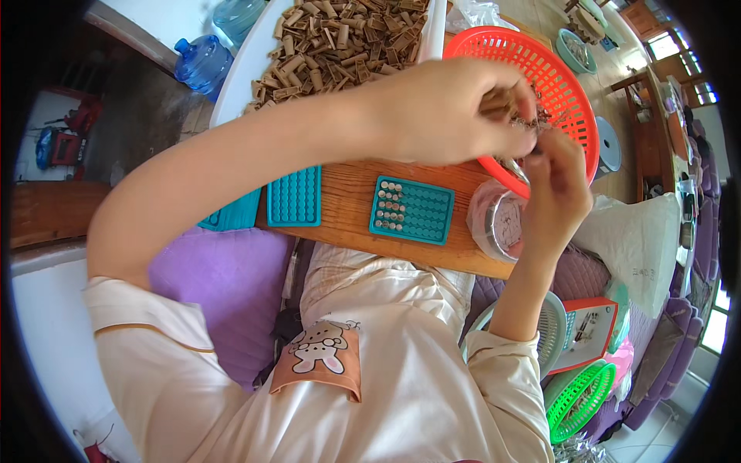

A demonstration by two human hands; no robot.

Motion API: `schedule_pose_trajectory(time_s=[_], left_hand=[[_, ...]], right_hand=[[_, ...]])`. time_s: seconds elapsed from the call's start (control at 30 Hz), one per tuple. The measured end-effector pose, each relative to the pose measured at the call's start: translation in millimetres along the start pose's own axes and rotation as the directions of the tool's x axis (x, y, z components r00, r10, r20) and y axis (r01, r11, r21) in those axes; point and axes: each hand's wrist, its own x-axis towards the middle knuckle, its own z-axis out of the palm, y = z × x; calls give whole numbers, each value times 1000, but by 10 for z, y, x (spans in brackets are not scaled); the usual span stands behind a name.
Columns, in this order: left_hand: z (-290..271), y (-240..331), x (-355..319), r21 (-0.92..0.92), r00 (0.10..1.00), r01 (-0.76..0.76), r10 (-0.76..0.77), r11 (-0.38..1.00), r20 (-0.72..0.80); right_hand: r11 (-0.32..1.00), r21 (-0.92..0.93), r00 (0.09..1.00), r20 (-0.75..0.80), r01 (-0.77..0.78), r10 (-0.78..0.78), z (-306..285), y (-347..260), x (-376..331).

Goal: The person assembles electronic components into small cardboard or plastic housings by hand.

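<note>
l hand: upper r of frame, fingers curled; can't tell hold
r hand: ditto
blurred bits: prob. light, stiff; pinch edges

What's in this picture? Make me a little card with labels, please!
Left hand: curled over the red basket; grip blurred
Right hand: raised close to the left one; grip blurred
White tub: heaped with brown pieces
Teal tray: on the wooden table, small round pieces along its left side
</note>
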Motion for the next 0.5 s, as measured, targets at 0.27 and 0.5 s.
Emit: schedule_pose_trajectory(time_s=[0.27, 0.5], left_hand=[[-16, -26, -942, -605, 818, 554, -511, 572, 265], [-149, -183, -1299, -727, 760, 598, -526, 337, 382]], right_hand=[[928, -11, 896, 268, 371, -355, 365, -386, -415], [929, 186, 863, 349, 319, -366, 695, -439, -509]])
